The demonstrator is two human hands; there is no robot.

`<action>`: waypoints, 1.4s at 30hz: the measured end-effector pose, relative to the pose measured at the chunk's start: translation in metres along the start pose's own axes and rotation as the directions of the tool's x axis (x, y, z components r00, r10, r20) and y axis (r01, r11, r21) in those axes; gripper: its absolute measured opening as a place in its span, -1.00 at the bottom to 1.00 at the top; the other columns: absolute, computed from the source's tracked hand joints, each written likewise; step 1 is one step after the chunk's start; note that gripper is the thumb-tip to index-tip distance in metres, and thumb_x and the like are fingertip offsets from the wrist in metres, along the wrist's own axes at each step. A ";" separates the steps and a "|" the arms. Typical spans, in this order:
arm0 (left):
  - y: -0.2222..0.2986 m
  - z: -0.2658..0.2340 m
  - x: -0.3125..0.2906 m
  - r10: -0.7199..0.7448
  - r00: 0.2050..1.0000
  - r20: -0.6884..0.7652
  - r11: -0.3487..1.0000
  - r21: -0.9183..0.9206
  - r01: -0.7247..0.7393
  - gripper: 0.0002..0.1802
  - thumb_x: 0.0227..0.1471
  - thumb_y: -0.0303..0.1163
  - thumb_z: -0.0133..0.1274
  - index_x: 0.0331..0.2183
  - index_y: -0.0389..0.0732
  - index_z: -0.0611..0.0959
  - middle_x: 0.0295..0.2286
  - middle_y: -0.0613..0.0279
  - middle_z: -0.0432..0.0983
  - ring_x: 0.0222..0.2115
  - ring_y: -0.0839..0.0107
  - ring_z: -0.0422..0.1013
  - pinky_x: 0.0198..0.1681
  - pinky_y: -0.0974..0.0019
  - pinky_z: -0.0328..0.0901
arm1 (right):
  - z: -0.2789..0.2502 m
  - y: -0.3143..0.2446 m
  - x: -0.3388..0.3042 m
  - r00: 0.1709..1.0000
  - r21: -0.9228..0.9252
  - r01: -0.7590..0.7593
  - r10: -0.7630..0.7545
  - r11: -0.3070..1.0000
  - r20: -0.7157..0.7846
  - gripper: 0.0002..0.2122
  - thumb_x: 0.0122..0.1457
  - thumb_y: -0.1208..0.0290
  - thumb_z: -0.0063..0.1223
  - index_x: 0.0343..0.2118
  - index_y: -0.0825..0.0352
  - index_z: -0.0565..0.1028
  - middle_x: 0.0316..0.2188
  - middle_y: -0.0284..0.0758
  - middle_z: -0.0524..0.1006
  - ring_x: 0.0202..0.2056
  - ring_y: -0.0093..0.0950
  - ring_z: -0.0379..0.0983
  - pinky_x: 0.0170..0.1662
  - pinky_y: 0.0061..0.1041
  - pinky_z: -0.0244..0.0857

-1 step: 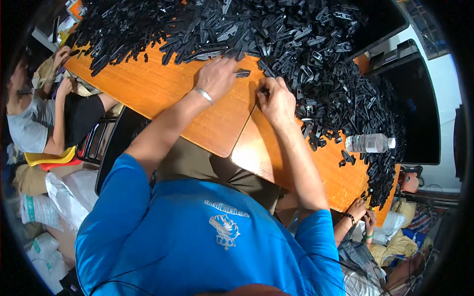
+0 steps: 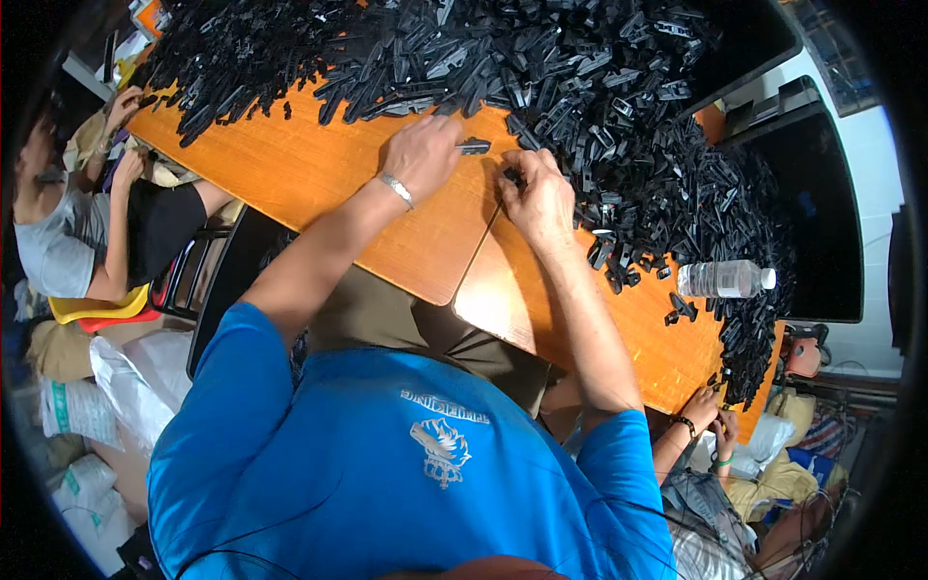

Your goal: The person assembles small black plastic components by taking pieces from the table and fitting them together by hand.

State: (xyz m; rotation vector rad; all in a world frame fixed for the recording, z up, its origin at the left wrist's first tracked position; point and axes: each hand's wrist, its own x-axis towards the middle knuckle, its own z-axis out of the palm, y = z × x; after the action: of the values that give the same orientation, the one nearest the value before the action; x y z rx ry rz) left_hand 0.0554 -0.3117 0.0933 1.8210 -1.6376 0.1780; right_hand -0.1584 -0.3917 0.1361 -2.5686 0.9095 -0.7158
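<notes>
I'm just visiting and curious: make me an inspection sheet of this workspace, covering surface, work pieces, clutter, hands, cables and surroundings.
Surface: orange-brown wooden table, with a seam between panels.
Job's things: small black piece; dark strip-shaped piece.
Clutter: large heap of black pieces; clear capped bottle at its edge.
Grip: right hand pinches the small black piece; left hand is at the dark strip-shaped piece, hold unclear.
Cables: thin dark cord across the blue shirt; purpose unclear.
Surroundings: seated co-worker on the left; another person's hands at lower right; white bags.
</notes>
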 end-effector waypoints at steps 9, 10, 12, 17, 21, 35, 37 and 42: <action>0.009 -0.049 -0.061 0.121 0.988 0.094 0.976 -0.193 -0.101 -0.67 -0.05 -0.51 0.38 -0.32 -0.22 0.52 -0.27 0.12 0.49 -0.16 0.01 0.47 -0.13 0.04 0.38 | 0.022 -0.020 -0.056 0.991 0.077 0.098 -0.090 0.992 -0.098 -0.77 0.05 0.52 0.41 -0.20 0.28 0.67 -0.30 -0.21 0.61 -0.18 -0.14 0.60 -0.09 -0.21 0.49; 0.009 -0.051 -0.066 0.147 0.984 0.103 0.969 -0.214 -0.122 -0.66 -0.05 -0.50 0.40 -0.29 -0.22 0.53 -0.27 0.11 0.49 -0.15 0.00 0.46 -0.10 0.04 0.37 | 0.021 -0.021 -0.057 0.992 0.080 0.100 -0.094 0.992 -0.084 -0.77 0.05 0.52 0.41 -0.20 0.28 0.67 -0.30 -0.21 0.61 -0.18 -0.14 0.60 -0.09 -0.21 0.49; 0.008 -0.054 -0.073 0.142 0.984 0.105 0.970 -0.212 -0.118 -0.65 -0.05 -0.49 0.41 -0.28 -0.22 0.54 -0.25 0.10 0.49 -0.14 0.00 0.46 -0.08 0.03 0.37 | 0.018 -0.026 -0.055 0.999 -0.121 0.011 -0.015 0.993 -0.031 -0.76 0.06 0.49 0.43 -0.18 0.32 0.67 -0.26 -0.16 0.65 -0.17 -0.10 0.62 -0.10 -0.20 0.51; 0.004 -0.050 -0.072 -0.008 0.994 0.109 0.965 -0.261 0.036 -0.66 -0.04 -0.45 0.42 -0.25 -0.21 0.59 -0.23 0.11 0.51 -0.11 0.02 0.45 -0.04 0.03 0.38 | 0.006 -0.033 -0.038 0.998 -0.005 -0.019 0.019 1.000 0.056 -0.75 0.10 0.47 0.41 -0.14 0.28 0.67 -0.24 -0.16 0.63 -0.22 -0.07 0.64 -0.14 -0.15 0.52; 0.000 -0.042 -0.072 -0.007 0.998 0.061 0.972 -0.233 0.021 -0.76 0.01 -0.36 0.40 -0.26 -0.15 0.71 -0.24 0.19 0.52 -0.11 0.08 0.46 -0.02 0.06 0.40 | 0.012 -0.033 -0.028 0.995 0.029 0.044 -0.046 0.999 0.083 -0.72 0.06 0.50 0.45 -0.14 0.27 0.69 -0.23 -0.21 0.63 -0.23 -0.12 0.65 -0.16 -0.20 0.51; 0.002 -0.029 -0.061 0.025 0.996 0.089 0.960 -0.279 0.001 -0.80 -0.03 -0.46 0.38 -0.32 -0.21 0.69 -0.27 0.15 0.52 -0.14 0.03 0.43 -0.03 0.04 0.37 | 0.028 -0.035 -0.004 0.957 0.088 0.234 -0.246 0.968 0.156 -0.69 -0.01 0.56 0.43 -0.15 0.29 0.70 -0.38 -0.21 0.53 -0.33 -0.10 0.59 -0.28 -0.20 0.48; -0.001 -0.035 -0.065 -0.002 0.996 0.086 0.954 -0.298 0.028 -0.81 -0.02 -0.48 0.36 -0.33 -0.22 0.67 -0.28 0.11 0.51 -0.15 -0.01 0.43 -0.03 0.02 0.36 | 0.036 -0.031 -0.002 0.950 0.113 0.251 -0.267 0.961 0.161 -0.72 0.00 0.51 0.43 -0.16 0.27 0.70 -0.38 -0.21 0.54 -0.33 -0.11 0.59 -0.29 -0.20 0.49; -0.031 -0.116 -0.076 0.104 0.887 0.449 0.966 -0.258 0.018 -0.77 -0.07 -0.52 0.36 -0.30 -0.24 0.69 -0.29 0.08 0.53 -0.15 -0.01 0.46 -0.02 0.01 0.37 | 0.040 -0.047 -0.025 0.914 0.306 0.243 -0.323 0.920 0.245 -0.81 0.14 0.40 0.39 -0.18 0.24 0.71 -0.26 -0.22 0.64 -0.24 -0.13 0.64 -0.20 -0.21 0.53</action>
State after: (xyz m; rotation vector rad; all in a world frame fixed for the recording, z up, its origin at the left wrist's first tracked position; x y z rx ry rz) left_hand 0.1066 -0.1844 0.1310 1.7071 -1.9158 -0.4665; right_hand -0.1298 -0.3348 0.1155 -2.4911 0.3187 -0.4742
